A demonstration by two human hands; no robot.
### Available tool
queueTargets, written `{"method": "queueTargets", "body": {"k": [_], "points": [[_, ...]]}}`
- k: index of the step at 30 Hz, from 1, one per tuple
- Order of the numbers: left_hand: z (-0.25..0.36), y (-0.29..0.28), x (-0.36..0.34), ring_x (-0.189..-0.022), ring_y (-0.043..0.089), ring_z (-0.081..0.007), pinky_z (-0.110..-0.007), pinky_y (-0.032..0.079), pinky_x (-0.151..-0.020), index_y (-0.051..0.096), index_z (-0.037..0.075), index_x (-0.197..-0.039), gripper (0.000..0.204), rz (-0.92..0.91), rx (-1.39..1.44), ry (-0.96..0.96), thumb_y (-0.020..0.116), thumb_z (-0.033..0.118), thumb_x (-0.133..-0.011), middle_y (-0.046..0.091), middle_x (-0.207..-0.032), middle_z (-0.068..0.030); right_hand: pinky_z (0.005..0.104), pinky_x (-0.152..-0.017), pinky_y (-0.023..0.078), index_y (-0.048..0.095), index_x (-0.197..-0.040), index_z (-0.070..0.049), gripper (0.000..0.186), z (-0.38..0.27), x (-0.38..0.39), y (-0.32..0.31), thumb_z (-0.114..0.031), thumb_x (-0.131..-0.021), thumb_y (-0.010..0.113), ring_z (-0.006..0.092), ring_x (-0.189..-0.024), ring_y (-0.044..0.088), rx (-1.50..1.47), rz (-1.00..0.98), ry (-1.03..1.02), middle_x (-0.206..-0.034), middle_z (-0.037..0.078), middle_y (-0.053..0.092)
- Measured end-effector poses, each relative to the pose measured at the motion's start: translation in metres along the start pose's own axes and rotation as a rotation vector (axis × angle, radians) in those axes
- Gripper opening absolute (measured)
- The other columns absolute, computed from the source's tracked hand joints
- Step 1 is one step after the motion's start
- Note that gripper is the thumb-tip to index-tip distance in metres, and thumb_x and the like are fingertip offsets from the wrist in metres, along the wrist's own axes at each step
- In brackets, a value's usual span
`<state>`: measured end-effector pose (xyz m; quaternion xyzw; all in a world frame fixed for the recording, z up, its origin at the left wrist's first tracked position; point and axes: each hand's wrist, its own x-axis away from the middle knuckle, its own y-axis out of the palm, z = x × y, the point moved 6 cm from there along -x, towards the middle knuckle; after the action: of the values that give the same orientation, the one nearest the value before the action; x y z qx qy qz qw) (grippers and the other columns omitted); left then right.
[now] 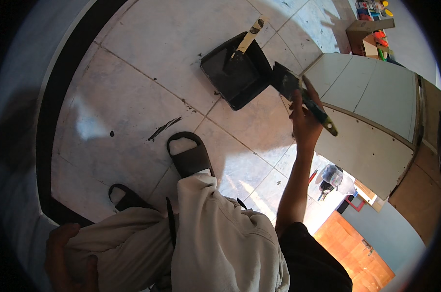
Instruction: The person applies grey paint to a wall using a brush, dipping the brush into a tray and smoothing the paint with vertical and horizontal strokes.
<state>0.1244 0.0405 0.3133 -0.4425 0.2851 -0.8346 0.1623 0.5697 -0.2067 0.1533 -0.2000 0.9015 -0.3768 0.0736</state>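
Observation:
My right hand (305,114) is closed around the dark green handle of a wide paintbrush (287,80), its bristles black with paint. The brush head is at the right edge of a black paint tray (220,80) on the floor; I cannot tell whether the two touch. Dark paint coats the tray's inside. A pale stick (249,36), smeared black, leans in the tray with one end over the far rim. Low at the left, beside my knee and the wall, my left hand (60,260) has its thumb and fingers apart, with nothing visible in it; part is in shadow.
A black band (44,160) runs along the base of the pale wall at left. Black paint spots and a long smear (164,129) mark the tiled floor. A white cabinet (361,92) stands at right, a cardboard box (366,36) beyond it. A wooden door (354,253) is lower right.

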Motion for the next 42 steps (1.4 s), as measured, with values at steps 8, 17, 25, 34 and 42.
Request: {"method": "queueTargets", "body": {"k": [8, 17, 25, 34, 42], "points": [[0.033, -0.011, -0.009, -0.118, 0.064, -0.0350, -0.041, 0.051, -0.099, 0.060, 0.001, -0.133, 0.039, -0.048, -0.133, 0.086, 0.070, 0.008, -0.096, 0.066, -0.128, -0.0196, 0.0379, -0.087, 0.058, 0.075, -0.117, -0.015, 0.044, -0.007, 0.009, 0.023, -0.001, -0.076, 0.083, 0.0297, -0.101, 0.068, 0.318, -0.542, -0.777, -0.125, 0.008, 0.072], [0.035, -0.007, -0.011, -0.117, 0.064, -0.0352, -0.042, 0.051, -0.099, 0.060, 0.001, -0.133, 0.039, -0.043, -0.163, 0.108, 0.069, 0.010, -0.097, 0.066, -0.127, -0.0199, 0.0371, -0.085, 0.059, 0.075, -0.118, -0.018, 0.047, 0.027, 0.022, 0.013, -0.004, -0.075, 0.085, 0.0277, -0.102, 0.067, 0.324, -0.618, -0.787, -0.131, 0.005, 0.070], [0.036, -0.005, -0.012, -0.114, 0.065, -0.0367, -0.044, 0.052, -0.097, 0.060, -0.001, -0.132, 0.044, -0.048, -0.116, 0.089, 0.072, 0.016, -0.093, 0.066, -0.124, -0.0226, 0.0375, -0.084, 0.059, 0.075, -0.119, -0.016, 0.047, 0.023, 0.023, 0.007, -0.003, -0.074, 0.085, 0.0283, -0.100, 0.068, 0.311, -0.628, -0.791, -0.128, 0.007, 0.071], [0.012, -0.024, 0.037, -0.115, 0.063, -0.0388, -0.048, 0.047, -0.103, 0.059, 0.000, -0.128, 0.047, 0.094, -0.008, 0.129, 0.070, 0.025, -0.089, 0.065, -0.122, -0.0227, 0.0343, -0.086, 0.054, 0.074, -0.112, -0.002, 0.022, -0.006, 0.017, 0.007, -0.011, -0.092, 0.074, 0.0203, -0.100, 0.069, 0.040, -0.473, -0.331, -0.110, 0.011, 0.076], [0.008, 0.024, 0.008, -0.110, 0.065, -0.0397, -0.046, 0.051, -0.098, 0.055, -0.001, -0.136, 0.055, 0.309, -0.064, 0.438, 0.068, 0.024, -0.089, 0.066, -0.121, -0.0255, 0.0395, -0.097, 0.052, 0.053, -0.136, 0.008, 0.045, -0.123, 0.027, 0.041, -0.017, -0.100, 0.062, 0.0263, -0.119, 0.060, -1.274, -0.631, -0.070, -0.132, 0.019, 0.060]]}}
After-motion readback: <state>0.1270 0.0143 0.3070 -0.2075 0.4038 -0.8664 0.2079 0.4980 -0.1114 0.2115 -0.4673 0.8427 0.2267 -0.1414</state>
